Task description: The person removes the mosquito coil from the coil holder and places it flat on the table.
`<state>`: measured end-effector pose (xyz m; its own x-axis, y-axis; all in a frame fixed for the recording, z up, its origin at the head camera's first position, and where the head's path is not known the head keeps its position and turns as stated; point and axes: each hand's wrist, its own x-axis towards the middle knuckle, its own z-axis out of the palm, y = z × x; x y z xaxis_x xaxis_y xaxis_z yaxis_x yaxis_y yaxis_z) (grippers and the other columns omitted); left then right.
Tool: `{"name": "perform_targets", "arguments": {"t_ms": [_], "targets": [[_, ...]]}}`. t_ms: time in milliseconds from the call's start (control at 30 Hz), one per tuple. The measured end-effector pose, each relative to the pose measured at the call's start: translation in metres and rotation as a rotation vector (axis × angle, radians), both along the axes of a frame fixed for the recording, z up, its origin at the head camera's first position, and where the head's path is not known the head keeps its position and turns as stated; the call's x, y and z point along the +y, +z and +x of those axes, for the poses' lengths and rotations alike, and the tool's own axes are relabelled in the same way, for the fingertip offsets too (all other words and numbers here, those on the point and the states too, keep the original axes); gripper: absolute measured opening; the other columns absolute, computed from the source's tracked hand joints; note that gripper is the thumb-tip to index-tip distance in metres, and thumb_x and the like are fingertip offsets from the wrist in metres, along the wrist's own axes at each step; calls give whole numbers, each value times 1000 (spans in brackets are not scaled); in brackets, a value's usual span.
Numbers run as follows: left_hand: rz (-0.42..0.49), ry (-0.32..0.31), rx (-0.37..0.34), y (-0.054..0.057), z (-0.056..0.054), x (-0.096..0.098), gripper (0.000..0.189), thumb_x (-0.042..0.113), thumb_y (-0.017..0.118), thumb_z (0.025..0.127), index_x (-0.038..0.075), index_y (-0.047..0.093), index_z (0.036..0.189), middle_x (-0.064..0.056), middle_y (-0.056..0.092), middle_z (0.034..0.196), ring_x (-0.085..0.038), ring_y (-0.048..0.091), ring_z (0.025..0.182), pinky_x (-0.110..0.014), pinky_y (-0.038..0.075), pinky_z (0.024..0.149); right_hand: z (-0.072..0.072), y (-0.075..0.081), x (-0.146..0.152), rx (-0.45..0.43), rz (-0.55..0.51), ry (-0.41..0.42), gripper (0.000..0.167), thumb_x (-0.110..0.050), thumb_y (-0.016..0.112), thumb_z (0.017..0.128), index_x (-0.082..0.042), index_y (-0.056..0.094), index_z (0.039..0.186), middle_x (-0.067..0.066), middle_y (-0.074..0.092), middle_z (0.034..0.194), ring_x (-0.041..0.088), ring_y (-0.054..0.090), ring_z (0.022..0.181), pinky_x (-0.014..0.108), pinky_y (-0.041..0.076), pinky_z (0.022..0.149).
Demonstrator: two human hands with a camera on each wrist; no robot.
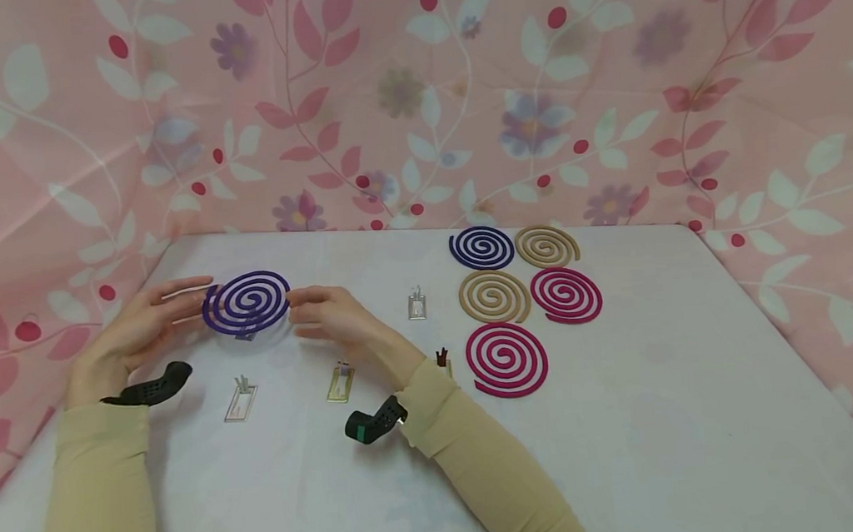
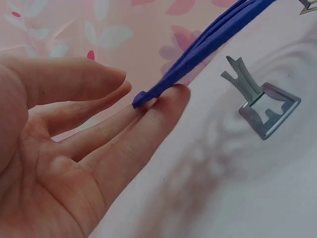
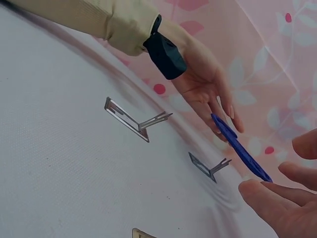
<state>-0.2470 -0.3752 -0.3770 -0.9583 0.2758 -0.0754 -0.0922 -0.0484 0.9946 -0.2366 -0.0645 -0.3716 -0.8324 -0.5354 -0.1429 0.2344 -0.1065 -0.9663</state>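
Note:
A purple-blue mosquito coil (image 1: pixel 277 309) is held level above the table between my two hands. My left hand (image 1: pixel 141 326) is at its left edge; in the left wrist view the coil's rim (image 2: pixel 171 82) rests on extended fingers, with no thumb pressing on it. On the other side my right hand (image 1: pixel 336 313) touches the coil's right edge, and the right wrist view shows the coil (image 3: pixel 242 148) lying against fairly straight fingers. Beneath the coil stands a small metal coil stand (image 2: pixel 282 111) with upright prongs. The head view shows it partly hidden by the coil.
Nearer me are a silver stand (image 1: pixel 231 417) and a gold stand (image 1: pixel 337 396); another silver stand (image 1: pixel 418 315) is farther back. My right forearm partly hides a stand with brown prongs (image 1: pixel 442 357). Several dark blue (image 1: pixel 482 247), tan (image 1: pixel 494 296) and magenta coils (image 1: pixel 506 359) lie right of centre.

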Motion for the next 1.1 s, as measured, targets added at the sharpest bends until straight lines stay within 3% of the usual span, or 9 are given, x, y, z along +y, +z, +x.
{"name": "perform_targets", "arguments": {"t_ms": [200,367,500,733,833,967,1100], "targets": [[-52,84,37,7,-2,11,27,6,56,101,23,70,117,10,73,112,-8,71,96,-19,58,81,-2,4,4,7,-11,-28,40,-3,59,98,2,55,138,14,55,141,15,59,113,40,49,106],[-18,77,45,11,-2,16,28,4,55,101,19,68,121,8,72,115,-9,71,96,-21,58,82,-4,5,6,14,-34,-56,40,0,58,97,3,56,137,16,56,139,20,60,116,40,50,105],[-108,104,42,13,-2,21,29,11,60,100,19,64,128,13,70,115,-6,71,96,-19,58,81,-6,6,9,11,-48,-84,40,1,59,97,3,57,136,16,58,137,25,60,121,39,51,103],[-134,74,65,14,-4,30,39,13,60,100,8,52,138,11,66,118,-5,69,98,-18,57,83,-9,10,16,-4,10,-149,40,-3,66,94,-4,61,134,8,65,128,15,66,106,33,54,98],[-185,96,70,14,-5,35,41,17,61,100,9,52,139,13,65,118,-4,69,99,-17,57,83,-10,11,19,-5,13,-156,41,-2,65,93,-5,61,134,7,65,127,19,67,109,33,54,98],[-122,98,74,15,-5,40,32,12,62,99,15,60,131,10,68,118,-7,70,98,-20,58,84,-12,12,24,-8,-19,-172,40,0,66,92,-4,62,132,7,66,124,24,67,111,32,55,96],[-47,85,83,15,-6,48,28,6,60,99,19,65,123,5,70,116,-10,71,97,-23,58,84,-16,14,30,-9,-65,-201,38,1,67,92,-2,64,129,9,67,121,21,69,103,32,56,94]]}}
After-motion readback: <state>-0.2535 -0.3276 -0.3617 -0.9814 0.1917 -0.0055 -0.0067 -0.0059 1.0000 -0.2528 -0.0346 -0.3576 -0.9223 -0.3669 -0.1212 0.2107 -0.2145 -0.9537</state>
